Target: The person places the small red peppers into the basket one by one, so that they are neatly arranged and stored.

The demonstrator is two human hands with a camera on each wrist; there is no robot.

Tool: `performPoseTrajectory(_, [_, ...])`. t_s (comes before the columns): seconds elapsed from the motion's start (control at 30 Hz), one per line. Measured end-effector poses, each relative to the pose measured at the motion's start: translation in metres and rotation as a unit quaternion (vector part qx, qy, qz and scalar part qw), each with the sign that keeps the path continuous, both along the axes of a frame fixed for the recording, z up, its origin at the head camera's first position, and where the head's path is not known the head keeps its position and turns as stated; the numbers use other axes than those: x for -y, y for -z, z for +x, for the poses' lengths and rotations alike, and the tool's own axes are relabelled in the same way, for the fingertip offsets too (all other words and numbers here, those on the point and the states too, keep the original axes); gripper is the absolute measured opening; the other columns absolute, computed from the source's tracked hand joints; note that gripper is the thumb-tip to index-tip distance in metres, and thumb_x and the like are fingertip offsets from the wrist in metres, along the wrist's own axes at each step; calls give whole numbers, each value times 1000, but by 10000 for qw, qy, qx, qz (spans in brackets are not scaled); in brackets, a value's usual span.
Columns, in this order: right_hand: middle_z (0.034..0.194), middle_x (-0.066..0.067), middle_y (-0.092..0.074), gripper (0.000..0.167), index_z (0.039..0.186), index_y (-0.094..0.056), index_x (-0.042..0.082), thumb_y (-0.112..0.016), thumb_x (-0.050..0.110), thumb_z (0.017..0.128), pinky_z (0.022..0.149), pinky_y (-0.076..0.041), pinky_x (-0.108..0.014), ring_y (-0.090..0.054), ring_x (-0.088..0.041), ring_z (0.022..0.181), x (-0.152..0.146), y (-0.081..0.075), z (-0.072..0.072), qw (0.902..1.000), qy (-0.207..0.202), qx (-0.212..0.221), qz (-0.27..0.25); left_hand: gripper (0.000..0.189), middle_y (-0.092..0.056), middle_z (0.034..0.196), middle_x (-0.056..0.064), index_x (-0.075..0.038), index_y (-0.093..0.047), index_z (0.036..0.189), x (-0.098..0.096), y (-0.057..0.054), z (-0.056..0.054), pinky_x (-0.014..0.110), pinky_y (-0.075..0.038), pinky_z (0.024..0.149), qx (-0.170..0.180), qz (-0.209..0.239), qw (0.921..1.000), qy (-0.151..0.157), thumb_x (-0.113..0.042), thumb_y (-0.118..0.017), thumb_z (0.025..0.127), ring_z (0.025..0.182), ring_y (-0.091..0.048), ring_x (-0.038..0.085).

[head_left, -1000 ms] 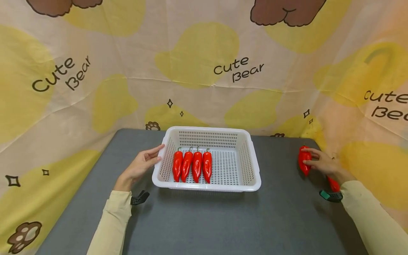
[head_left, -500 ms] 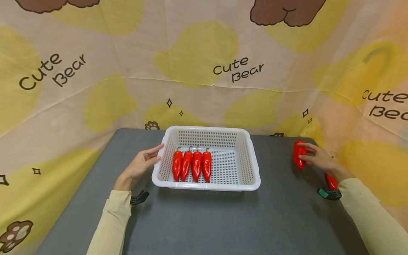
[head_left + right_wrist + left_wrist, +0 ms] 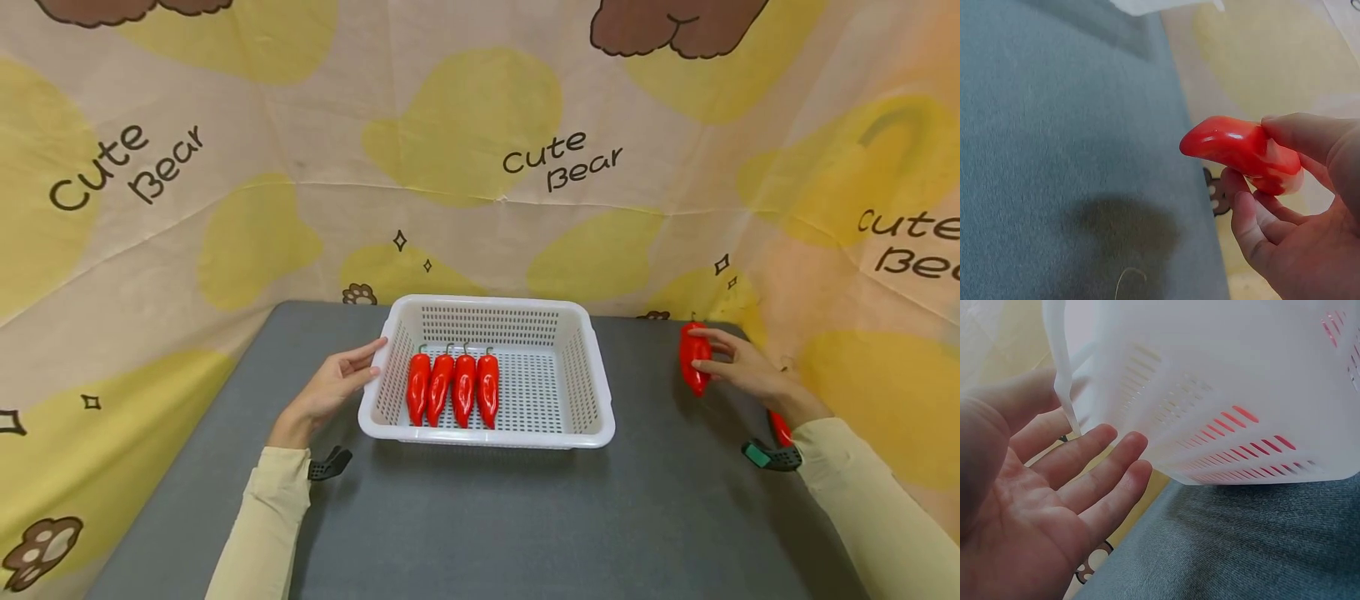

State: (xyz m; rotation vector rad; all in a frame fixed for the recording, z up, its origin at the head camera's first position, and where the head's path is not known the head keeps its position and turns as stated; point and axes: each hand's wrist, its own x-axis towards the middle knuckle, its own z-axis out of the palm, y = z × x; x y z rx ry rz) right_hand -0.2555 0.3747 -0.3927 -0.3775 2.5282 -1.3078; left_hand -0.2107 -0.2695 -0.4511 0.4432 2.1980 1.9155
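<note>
A white perforated plastic basket stands on the table with several glossy red peppers lined up side by side in its left half, stems to the back. My left hand holds the basket's left rim; in the left wrist view the fingertips lie at the outer slotted wall. Off to the right, another red pepper is pinched between the thumb and fingers of my right hand. The right wrist view has this pepper raised, its shadow falling on the table.
One more red pepper lies at the table's right side, partly hidden behind my right wrist. The grey table ends at a patterned cloth hanging behind and along both sides.
My right hand has moved left and slightly toward the back, lifting the red pepper with it. The left hand and the basket have stayed in place.
</note>
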Motion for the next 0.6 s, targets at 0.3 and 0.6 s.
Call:
performPoseTrajectory(0.3, [147,-31,-41,61,153,-30,-6,-58,12,102,80,-59,-23,-58,8,99,19,-14,9,9993,-216,-308,-87,62,-34,159,27,0,-31,157,0,-2,0,19,-54,94,-12,20,10000,-3,-6,-58,101,118,-62,1])
performPoseTrajectory(0.6, [143,-34,-45,57,149,-35,-6,-61,8,100,77,-58,-23,-61,0,99,45,-24,13,9961,-474,-734,-110,62,-35,159,27,-2,-32,157,-1,-3,1,18,-53,95,-38,-87,10000,-13,-7,-58,101,119,-62,1])
